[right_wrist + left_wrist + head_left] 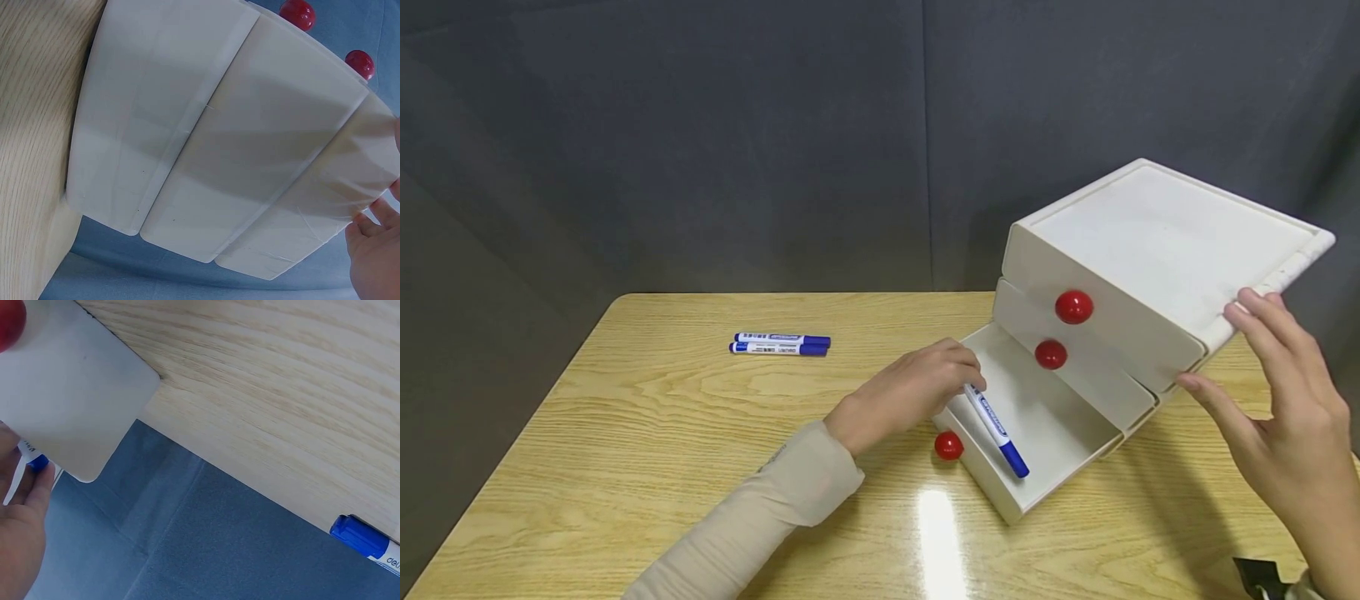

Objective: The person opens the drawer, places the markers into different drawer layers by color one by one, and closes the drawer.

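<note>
My left hand (917,387) pinches one end of a blue-capped whiteboard marker (996,429) at the pulled-out bottom drawer (1067,425). The marker's cap points toward me, over the drawer's front part. In the left wrist view the drawer front hides most of the marker. White and three-tiered, the drawer cabinet (1172,242) has round red knobs, and its upper two drawers are pushed in. My right hand (1292,408) rests at the cabinet's top right edge, fingertips on the top and thumb by the side. The right wrist view shows its fingertips along that edge.
Two more blue-capped markers (780,344) lie side by side on the wooden table (647,433), left of the cabinet. A dark cloth curtain (775,150) hangs behind the table's far edge. The bottom drawer's red knob (949,445) juts out toward the left forearm.
</note>
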Demonstrator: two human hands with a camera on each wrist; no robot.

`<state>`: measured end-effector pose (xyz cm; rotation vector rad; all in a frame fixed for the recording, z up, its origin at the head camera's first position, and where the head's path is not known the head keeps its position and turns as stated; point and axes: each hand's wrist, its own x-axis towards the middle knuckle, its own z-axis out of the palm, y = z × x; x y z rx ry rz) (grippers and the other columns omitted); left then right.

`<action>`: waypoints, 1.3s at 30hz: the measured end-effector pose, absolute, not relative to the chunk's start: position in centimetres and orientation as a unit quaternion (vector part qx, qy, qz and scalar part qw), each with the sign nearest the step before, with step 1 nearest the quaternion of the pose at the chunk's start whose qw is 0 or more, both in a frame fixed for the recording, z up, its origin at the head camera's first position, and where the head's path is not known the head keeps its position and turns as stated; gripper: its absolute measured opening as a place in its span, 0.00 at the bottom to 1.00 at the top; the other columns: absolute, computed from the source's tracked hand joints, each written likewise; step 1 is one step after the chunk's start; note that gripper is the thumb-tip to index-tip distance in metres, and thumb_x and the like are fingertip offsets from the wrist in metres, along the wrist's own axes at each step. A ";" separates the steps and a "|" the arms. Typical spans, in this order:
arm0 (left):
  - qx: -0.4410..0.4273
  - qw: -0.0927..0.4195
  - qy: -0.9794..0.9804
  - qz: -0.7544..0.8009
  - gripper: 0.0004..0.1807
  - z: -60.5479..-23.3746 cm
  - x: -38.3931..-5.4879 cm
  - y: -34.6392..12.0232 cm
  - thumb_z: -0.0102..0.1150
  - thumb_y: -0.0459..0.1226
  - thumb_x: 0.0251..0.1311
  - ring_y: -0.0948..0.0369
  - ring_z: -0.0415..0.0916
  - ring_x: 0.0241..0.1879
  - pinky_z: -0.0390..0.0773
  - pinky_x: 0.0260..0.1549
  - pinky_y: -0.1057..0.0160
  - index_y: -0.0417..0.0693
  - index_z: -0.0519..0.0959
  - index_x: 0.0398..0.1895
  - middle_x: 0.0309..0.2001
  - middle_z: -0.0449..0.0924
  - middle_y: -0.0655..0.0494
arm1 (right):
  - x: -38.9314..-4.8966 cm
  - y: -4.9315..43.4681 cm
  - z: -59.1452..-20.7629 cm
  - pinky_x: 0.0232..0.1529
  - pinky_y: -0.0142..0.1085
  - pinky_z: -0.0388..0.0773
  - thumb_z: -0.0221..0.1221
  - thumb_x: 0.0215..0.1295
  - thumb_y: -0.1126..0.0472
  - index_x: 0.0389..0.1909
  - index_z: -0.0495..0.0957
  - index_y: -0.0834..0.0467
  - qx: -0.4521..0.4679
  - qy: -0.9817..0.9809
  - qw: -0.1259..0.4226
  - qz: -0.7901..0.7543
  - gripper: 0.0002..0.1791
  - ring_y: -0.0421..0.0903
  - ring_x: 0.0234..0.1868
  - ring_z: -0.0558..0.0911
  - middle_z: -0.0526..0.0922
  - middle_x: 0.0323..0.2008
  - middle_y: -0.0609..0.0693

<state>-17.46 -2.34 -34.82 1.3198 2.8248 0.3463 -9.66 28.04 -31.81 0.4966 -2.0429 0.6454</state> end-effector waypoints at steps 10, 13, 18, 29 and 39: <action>0.427 -0.002 0.901 0.081 0.22 -35.1 -17.6 -2.3 0.66 0.26 0.58 0.64 0.73 0.59 0.72 0.63 0.71 0.54 0.84 0.54 0.57 0.81 0.60 | -9.6 27.8 -31.7 0.76 0.32 0.59 0.52 0.66 0.34 0.58 0.73 0.74 0.203 -0.820 0.463 0.268 0.44 0.57 0.72 0.67 0.74 0.59 0.75; 0.423 0.008 0.902 0.084 0.22 -35.2 -17.7 -2.3 0.65 0.25 0.57 0.64 0.73 0.58 0.73 0.62 0.71 0.54 0.84 0.54 0.57 0.81 0.60 | -9.6 27.9 -31.8 0.76 0.32 0.59 0.53 0.66 0.34 0.58 0.73 0.74 0.202 -0.821 0.462 0.268 0.44 0.58 0.72 0.67 0.74 0.59 0.75; 0.417 0.024 0.903 0.097 0.19 -35.1 -17.9 -2.0 0.63 0.26 0.61 0.63 0.75 0.54 0.76 0.58 0.70 0.53 0.85 0.52 0.54 0.83 0.60 | -9.6 27.9 -31.8 0.76 0.33 0.59 0.52 0.66 0.35 0.58 0.73 0.74 0.205 -0.820 0.462 0.268 0.44 0.58 0.72 0.67 0.73 0.59 0.75; 0.384 0.076 0.904 0.171 0.14 -35.1 -18.3 -2.0 0.61 0.27 0.63 0.61 0.77 0.50 0.78 0.55 0.69 0.47 0.86 0.49 0.51 0.85 0.56 | -9.7 27.4 -31.7 0.76 0.37 0.60 0.54 0.66 0.36 0.56 0.74 0.75 0.211 -0.803 0.475 0.292 0.43 0.61 0.70 0.69 0.74 0.58 0.74; 0.374 0.074 0.910 0.161 0.15 -35.1 -18.3 -1.9 0.60 0.28 0.65 0.61 0.77 0.54 0.76 0.59 0.67 0.48 0.85 0.51 0.53 0.85 0.56 | -9.7 27.7 -31.9 0.76 0.36 0.60 0.54 0.66 0.35 0.57 0.74 0.74 0.209 -0.809 0.472 0.283 0.43 0.61 0.71 0.69 0.74 0.58 0.74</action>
